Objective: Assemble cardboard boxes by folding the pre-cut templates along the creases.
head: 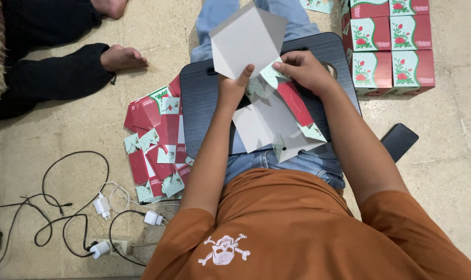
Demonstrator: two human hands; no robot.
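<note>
Left hand [234, 85] pinches grey inner panel of unfolded carton blank [269, 122], thumb up, fingers closed on card. Right hand [305, 70] closed on green corner flap at 1 o'clock. Blank lies over dark lap tray [204, 103], red side down. Advice: crease along scored lines, keep panels square, press flaps flat. Stack of flat blanks [155, 140] on floor at 9 o'clock; finished red-and-green boxes [391, 46] at 2 o'clock; phone [399, 141] at 3; chargers and cables [98, 207] at 8.
</note>
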